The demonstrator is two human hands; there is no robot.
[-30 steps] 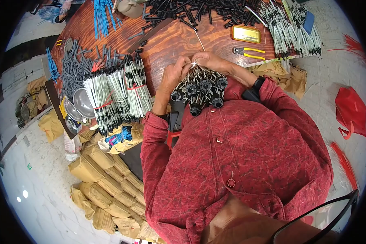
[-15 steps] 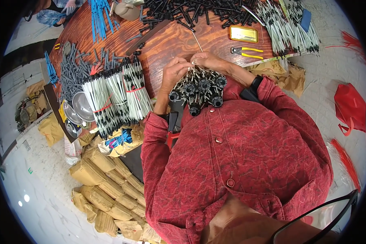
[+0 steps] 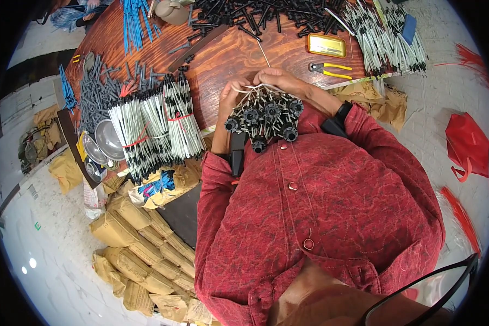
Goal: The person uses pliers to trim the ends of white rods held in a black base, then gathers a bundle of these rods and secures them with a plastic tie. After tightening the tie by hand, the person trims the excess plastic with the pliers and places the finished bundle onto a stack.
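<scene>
Little has moved: our left hand (image 3: 229,100) and right hand (image 3: 280,81) stay closed around the bundle of black-tipped white rods (image 3: 266,115) at the table edge (image 3: 223,57), tied bundles (image 3: 152,127) left, pliers (image 3: 327,67) right.

Counts on and around the wooden bench (image 3: 228,57)

Two hands, the left hand (image 3: 229,100) and the right hand (image 3: 280,81), meet on one bundle of black-capped rods (image 3: 266,117), showing about nine caps. Three tied bundles of white rods (image 3: 152,127) lie at the bench's left edge, beside at least two metal bowls (image 3: 107,141). Near the right edge: one yellow box (image 3: 326,45) and one pair of yellow-handled pliers (image 3: 330,68). One red bag (image 3: 466,146) lies on the floor.
</scene>
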